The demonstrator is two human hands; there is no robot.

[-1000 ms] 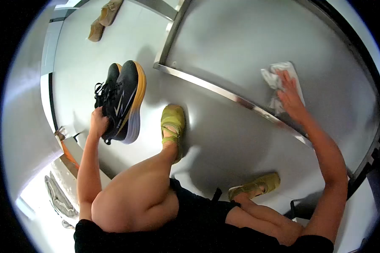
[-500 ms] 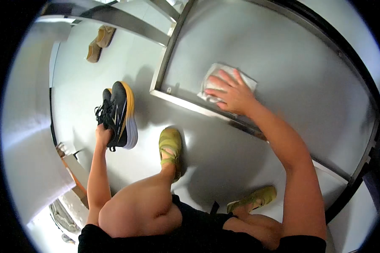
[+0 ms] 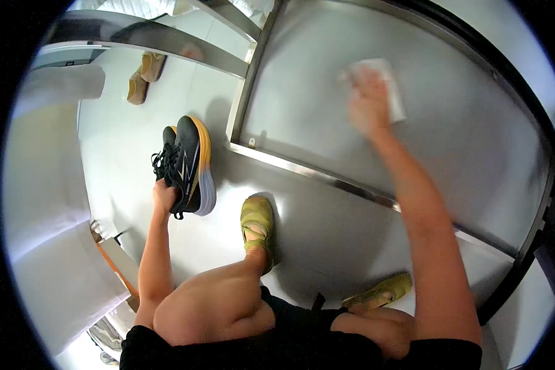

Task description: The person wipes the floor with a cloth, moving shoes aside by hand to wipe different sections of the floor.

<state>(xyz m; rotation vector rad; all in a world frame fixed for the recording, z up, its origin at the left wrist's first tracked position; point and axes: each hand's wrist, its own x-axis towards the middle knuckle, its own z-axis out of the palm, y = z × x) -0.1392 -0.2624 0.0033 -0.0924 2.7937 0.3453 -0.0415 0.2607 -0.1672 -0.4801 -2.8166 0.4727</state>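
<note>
My left hand is closed around the heel openings of a pair of black sneakers, which have yellow and pale lilac soles and black laces. Their toes point away from me, and the hand's fingertips are hidden in the shoes. Inside the metal frame on the right, my right hand holds a white cloth under its palm against the grey surface. Motion smears those fingers, and part of the cloth is covered by them.
A low metal frame borders the grey surface. Tan shoes rest on the floor at the upper left. My feet are in green shoes. White fabric hangs along the left, beside a box with an orange edge.
My right hand has slid the white cloth farther away and to the right across the surface. The sneakers stay in my left hand, and the view has shifted slightly.
</note>
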